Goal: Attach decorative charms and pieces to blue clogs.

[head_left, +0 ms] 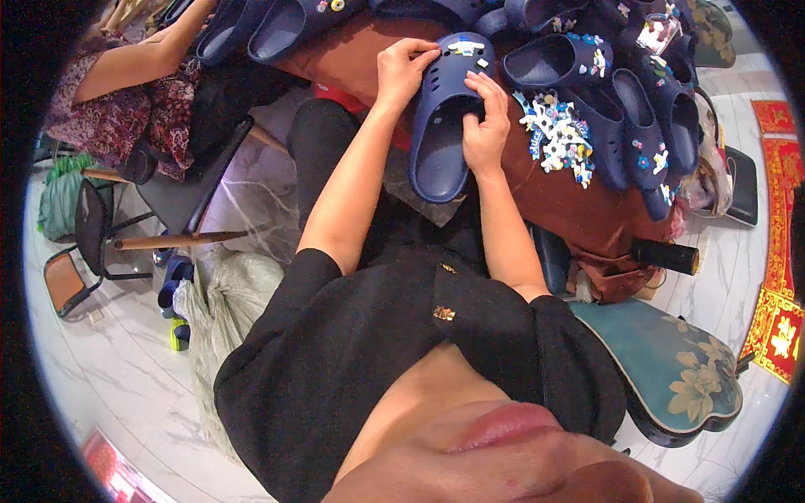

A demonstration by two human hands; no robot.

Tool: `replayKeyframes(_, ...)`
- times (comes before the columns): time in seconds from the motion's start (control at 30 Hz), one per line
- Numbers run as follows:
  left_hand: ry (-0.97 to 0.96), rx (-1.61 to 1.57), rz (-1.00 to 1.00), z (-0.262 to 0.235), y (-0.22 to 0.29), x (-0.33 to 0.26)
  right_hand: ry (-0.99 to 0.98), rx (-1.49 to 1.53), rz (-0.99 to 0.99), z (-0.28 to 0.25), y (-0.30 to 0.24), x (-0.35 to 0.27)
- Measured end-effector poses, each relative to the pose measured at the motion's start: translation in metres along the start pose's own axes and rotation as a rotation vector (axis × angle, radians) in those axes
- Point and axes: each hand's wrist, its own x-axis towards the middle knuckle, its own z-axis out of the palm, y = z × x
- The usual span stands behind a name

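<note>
A navy blue clog (440,159) with holes in its upper is held over the near edge of the table, toe pointing away from me. White and blue shoe charms (466,49) sit on its toe. My left hand (402,74) is closed in a pinch at the toe's left edge, beside the charms; whether a charm is between the fingertips is hidden. My right hand (488,126) grips the clog's right side, fingers on the upper and thumb by the foot opening. Right of it lies a pile of loose charms (558,138), mostly white and blue.
More navy clogs (541,63) line the brown-covered table (537,189), several bearing charms. Another person's arm (138,67) reaches in at the far left. A dark chair (193,180), a plastic bag (235,293) and a floral-patterned seat (671,360) stand around me.
</note>
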Motion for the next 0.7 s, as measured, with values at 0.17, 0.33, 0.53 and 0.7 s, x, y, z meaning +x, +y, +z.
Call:
replayKeyframes(0.17,-0.049,0.104,0.172,0.008,-0.001,0.006,0.000,0.000,0.009,0.000,0.002,0.000)
replayKeyframes(0.33,-0.087,0.409,0.425,0.001,0.010,0.007,0.025,-0.014,-0.034,0.000,0.005,0.001)
replayKeyframes(0.53,-0.154,0.602,0.542,-0.007,0.022,0.007,0.028,-0.011,-0.006,-0.002,0.002,0.000)
replayKeyframes(0.7,-0.194,0.639,0.533,-0.009,0.021,0.006,0.016,-0.016,0.020,-0.001,0.003,0.000)
